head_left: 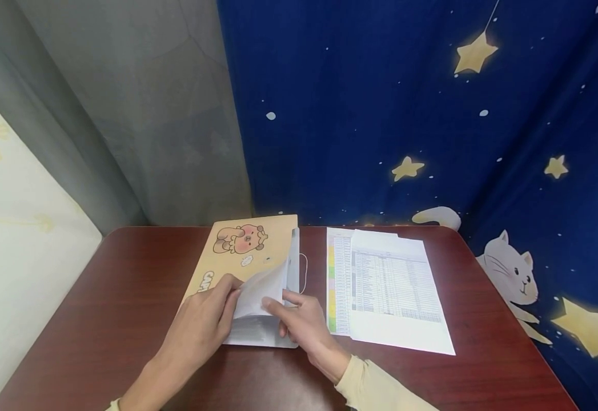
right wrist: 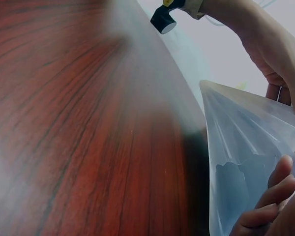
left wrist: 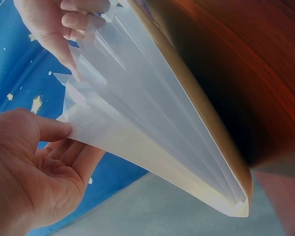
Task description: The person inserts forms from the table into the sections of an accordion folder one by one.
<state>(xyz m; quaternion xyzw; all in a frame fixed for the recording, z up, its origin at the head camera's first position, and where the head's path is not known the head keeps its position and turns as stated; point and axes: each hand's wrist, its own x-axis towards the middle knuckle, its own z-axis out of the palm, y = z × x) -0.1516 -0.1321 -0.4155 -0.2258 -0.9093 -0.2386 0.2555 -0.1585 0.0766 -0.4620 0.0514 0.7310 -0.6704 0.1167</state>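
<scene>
A cream folder (head_left: pixel 278 234) with a cartoon animal on its cover lies on the table, partly opened along its right side. In the left wrist view its translucent pockets (left wrist: pixel 132 98) fan out. My left hand (head_left: pixel 196 325) pinches the lifted front edge between thumb and fingers, holding the cover raised. On the other side, my right hand (head_left: pixel 304 322) pinches the translucent layers near the lower right of the folder. The right wrist view shows the right-hand fingers (right wrist: pixel 278 189) curled against the pocket edges. A white elastic loop (head_left: pixel 305 274) sticks out at the folder's right edge.
Printed sheets (head_left: pixel 396 285) with tables overlap on the right of the dark red wooden table (head_left: pixel 108 308). One sheet beneath carries a coloured strip (head_left: pixel 332 291). Behind the table hang a grey curtain (head_left: pixel 139 114) and a blue star-patterned curtain (head_left: pixel 329 114).
</scene>
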